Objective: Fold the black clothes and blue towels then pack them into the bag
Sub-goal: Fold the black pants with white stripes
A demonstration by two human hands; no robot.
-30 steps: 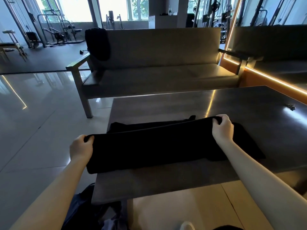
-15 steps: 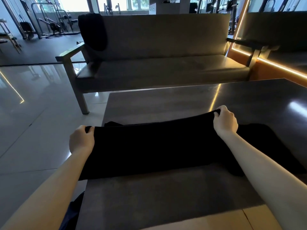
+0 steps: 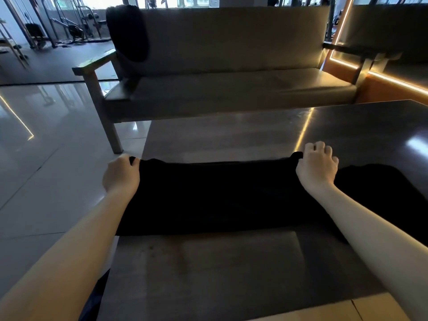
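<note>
Black clothes (image 3: 220, 195), L hand (image 3: 121, 176), R hand (image 3: 316, 167) gripping

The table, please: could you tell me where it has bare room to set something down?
Bare table lies between the far edge of the black garment and the sofa. A second free patch lies between the garment and the table's near edge. The middle is crowded: the garment spans it, gripped by the left hand and right hand.

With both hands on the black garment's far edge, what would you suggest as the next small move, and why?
Probably lower that edge onto the table and let go. The left hand and right hand each grip a far corner, and the black garment lies stretched flat between them.
</note>
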